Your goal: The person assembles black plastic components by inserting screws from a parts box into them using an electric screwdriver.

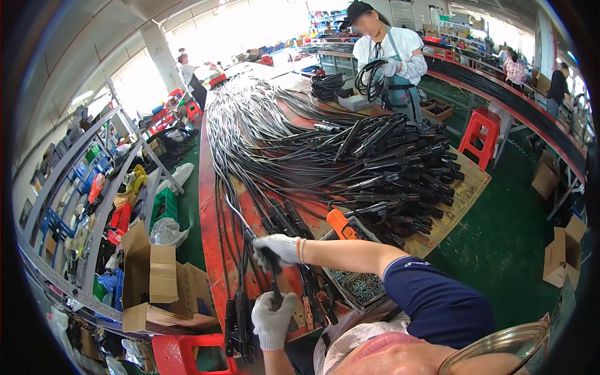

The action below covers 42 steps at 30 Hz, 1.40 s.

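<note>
A long black handle on a dark cable slants over the near end of the red table. My right hand, in a white knit glove, grips its upper part, near where the cable enters. Lower down, my left hand, gloved too, closes around the other end and hides its tip. Similar black handles with cables lie beside my right hand, and more black handles lie left of my left hand. Copper-coloured metal parts show just right of my left hand.
An orange power tool lies on a tray of small screws. A large heap of black handles and cables covers much of the table. Across it, a person holds coiled cable. Cardboard boxes and a red stool stand left.
</note>
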Motion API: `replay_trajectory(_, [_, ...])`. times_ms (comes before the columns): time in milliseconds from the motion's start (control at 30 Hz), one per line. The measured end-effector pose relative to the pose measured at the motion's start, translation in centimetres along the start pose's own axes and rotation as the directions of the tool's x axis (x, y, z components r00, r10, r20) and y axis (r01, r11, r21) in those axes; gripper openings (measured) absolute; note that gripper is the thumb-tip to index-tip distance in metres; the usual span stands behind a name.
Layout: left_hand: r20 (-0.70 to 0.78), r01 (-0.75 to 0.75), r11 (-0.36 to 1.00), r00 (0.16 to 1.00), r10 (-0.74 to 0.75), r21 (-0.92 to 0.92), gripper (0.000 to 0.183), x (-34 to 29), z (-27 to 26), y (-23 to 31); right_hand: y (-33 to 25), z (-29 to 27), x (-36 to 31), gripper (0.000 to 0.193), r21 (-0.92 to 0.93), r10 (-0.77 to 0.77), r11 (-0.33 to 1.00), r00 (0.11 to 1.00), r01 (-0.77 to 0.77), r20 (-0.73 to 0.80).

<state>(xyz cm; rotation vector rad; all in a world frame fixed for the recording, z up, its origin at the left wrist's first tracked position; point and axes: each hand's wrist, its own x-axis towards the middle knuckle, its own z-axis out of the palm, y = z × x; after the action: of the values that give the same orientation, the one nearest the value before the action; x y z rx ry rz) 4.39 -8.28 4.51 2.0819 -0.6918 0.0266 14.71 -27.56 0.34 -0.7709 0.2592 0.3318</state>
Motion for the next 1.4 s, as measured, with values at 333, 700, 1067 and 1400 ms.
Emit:
replay_trajectory(333, [0.013, 0.224, 0.723, 0.958, -0.285, -0.653, 0.042, -0.5, 1.1, -2.1, 2.8, 1.4, -1.0, 0.036, 0.141, -0.066, 0.989, 0.991, 0.049, 0.117])
replay_trajectory(700, [-0.372, -0.016, 0.925, 0.918, -0.137, -0.380, 0.046, 2.5, 2.6, -4.1, 2.0, 4.8, -4.0, 0.034, -0.128, -0.326, 0.941, 0.940, 0.313, -0.104])
replay_trajectory(1067, [-0.224, 0.014, 0.928, 0.969, -0.104, -0.372, 0.044, 3.3, 4.7, -3.5, -3.0, 1.2, -2.3, 0.020, -0.011, -0.295, 0.955, 0.954, 0.295, -0.055])
replay_trajectory(1400, [-0.336, -0.124, 0.991, 0.936, 0.103, -0.041, 0.040, 4.3, 3.2, -1.2, -3.5, 0.9, -0.9, 0.013, 0.255, -0.296, 0.926, 0.955, 0.278, 0.034])
